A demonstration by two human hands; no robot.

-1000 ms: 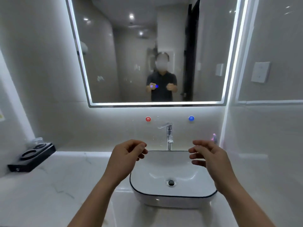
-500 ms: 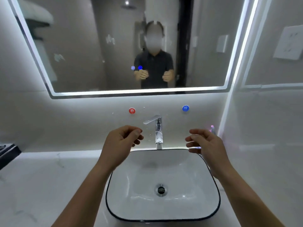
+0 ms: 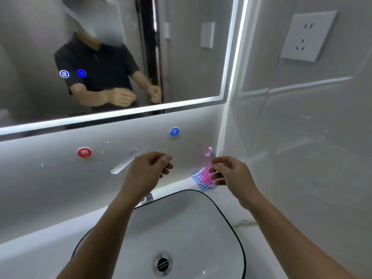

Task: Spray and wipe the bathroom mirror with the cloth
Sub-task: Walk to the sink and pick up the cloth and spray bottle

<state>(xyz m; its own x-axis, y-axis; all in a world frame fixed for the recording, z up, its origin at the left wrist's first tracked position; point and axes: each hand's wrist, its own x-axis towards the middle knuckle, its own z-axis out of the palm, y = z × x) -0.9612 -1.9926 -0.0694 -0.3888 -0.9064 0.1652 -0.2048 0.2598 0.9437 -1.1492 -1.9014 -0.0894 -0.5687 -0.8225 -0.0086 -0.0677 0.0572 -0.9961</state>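
Pink spray bottle stands just beyond the empty right hand.

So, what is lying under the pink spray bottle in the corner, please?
A blue and white checked cloth lies under the pink spray bottle, on the counter behind the sink. The right hand covers part of both, so how far the cloth reaches is hidden.

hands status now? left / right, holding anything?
Left hand: fingers loosely curled, holding nothing, above the faucet.
Right hand: half-open, empty, right at the pink spray bottle; contact cannot be told.
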